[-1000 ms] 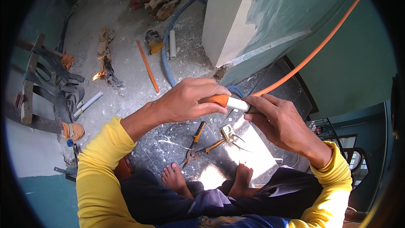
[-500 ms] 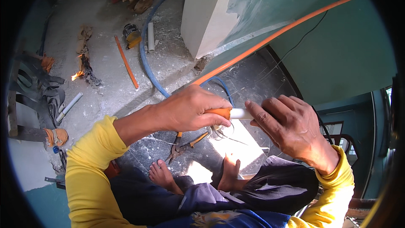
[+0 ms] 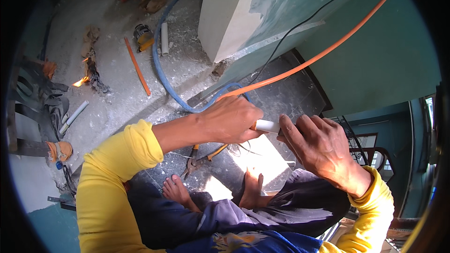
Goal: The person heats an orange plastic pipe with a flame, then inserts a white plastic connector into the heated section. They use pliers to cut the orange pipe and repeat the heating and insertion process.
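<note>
My left hand point(image 3: 229, 118) is closed round the end of a long orange pipe point(image 3: 304, 67), which rises in a curve to the upper right. Between my hands sits a short white pipe point(image 3: 268, 126), and its left end meets the orange end at my left fingers. Whether one goes inside the other is hidden there. The fingers of my right hand point(image 3: 318, 147) are wrapped over the white pipe's right end. On the dark floor below my left hand lie cutters point(image 3: 193, 164) with orange-and-black handles.
A blue hose point(image 3: 161, 72) curves across the concrete step beside an orange strip point(image 3: 137, 67) and a white pipe piece point(image 3: 164, 39). At left, a small flame point(image 3: 82, 81) burns on charred scraps. The plastered pillar point(image 3: 229, 18) stands ahead, and a black cable point(image 3: 300, 26) hangs near it.
My left hand has shifted right with the orange pipe, closer to my right hand. The orange pipe now bows more, and less orange shows at its end. The black cable has swung left.
</note>
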`<state>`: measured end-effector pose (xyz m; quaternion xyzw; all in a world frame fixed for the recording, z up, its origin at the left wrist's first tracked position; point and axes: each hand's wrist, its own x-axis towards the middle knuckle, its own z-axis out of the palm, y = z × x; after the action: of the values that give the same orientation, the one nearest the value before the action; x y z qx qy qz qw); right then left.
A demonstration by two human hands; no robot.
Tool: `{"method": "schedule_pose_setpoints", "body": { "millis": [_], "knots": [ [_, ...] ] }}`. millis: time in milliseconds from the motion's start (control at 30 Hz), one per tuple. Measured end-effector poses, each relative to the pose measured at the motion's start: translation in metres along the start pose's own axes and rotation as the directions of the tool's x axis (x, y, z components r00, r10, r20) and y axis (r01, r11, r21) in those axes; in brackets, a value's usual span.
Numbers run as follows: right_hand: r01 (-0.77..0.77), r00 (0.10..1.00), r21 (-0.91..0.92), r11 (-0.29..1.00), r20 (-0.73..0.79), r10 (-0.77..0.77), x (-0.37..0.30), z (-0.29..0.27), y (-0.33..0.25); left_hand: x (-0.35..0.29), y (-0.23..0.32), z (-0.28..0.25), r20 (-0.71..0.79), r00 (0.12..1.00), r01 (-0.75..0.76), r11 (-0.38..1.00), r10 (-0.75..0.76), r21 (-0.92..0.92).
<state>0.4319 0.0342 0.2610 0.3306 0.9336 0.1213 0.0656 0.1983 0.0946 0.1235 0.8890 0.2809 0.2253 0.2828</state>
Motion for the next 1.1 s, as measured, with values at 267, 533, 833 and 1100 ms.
{"method": "schedule_pose_setpoints", "body": {
  "millis": [267, 533, 833, 1100],
  "knots": [
    [-0.396, 0.914, 0.572, 0.719, 0.321, 0.248, -0.003, 0.018, -0.005, 0.01, -0.002, 0.03, -0.122, 0.991, -0.031, 0.976, 0.058, 0.216],
    [-0.653, 0.749, 0.663, 0.367, 0.492, 0.444, -0.024, 0.027, 0.002, 0.032, -0.009, 0.032, -0.398, 0.895, -0.139, 0.973, 0.202, 0.182],
    [-0.741, 0.607, 0.671, 0.013, 0.662, 0.44, -0.057, 0.037, -0.01, 0.048, 0.031, 0.118, 0.034, 0.883, -0.172, -0.389, -0.469, -0.905],
    [-0.636, 0.413, 0.746, -0.197, 0.545, 0.73, -0.072, 0.078, -0.072, 0.065, 0.051, 0.173, 0.047, 0.802, -0.362, -0.548, -0.595, -0.754]
  ]
}}
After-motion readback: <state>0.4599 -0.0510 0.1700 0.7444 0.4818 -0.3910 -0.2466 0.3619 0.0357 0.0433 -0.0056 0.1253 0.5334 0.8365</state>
